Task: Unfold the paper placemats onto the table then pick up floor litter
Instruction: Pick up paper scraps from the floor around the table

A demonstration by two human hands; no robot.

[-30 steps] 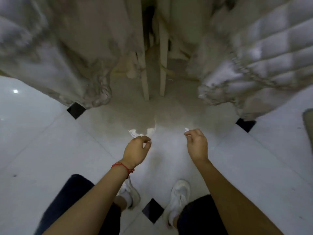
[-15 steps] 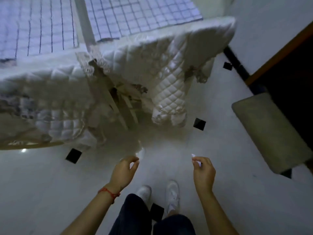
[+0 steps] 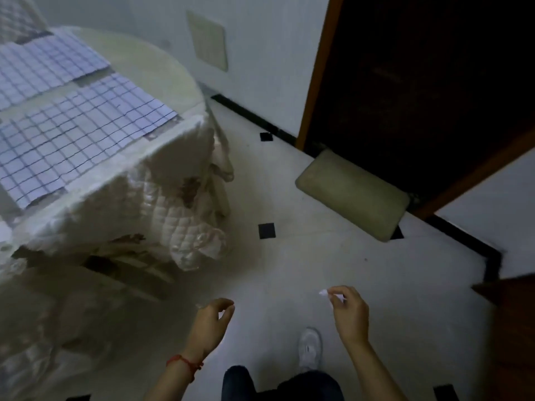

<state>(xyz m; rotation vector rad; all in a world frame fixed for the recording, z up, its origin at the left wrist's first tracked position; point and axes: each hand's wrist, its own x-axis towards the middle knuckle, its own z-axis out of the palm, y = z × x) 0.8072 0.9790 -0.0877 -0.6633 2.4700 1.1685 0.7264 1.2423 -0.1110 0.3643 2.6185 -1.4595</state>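
Head view: right hand [image 3: 348,314] pinches a paper scrap [image 3: 324,292]; left hand [image 3: 210,322] is curled, its contents unclear; litter step, next needs disposal.

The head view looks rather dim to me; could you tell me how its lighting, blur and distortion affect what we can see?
Head view: dim and soft; a dark shadow spreads under the table; the doorway is nearly black; wide-angle bending tilts the walls; the right hand pinches a small white scrap, its detail unreadable.
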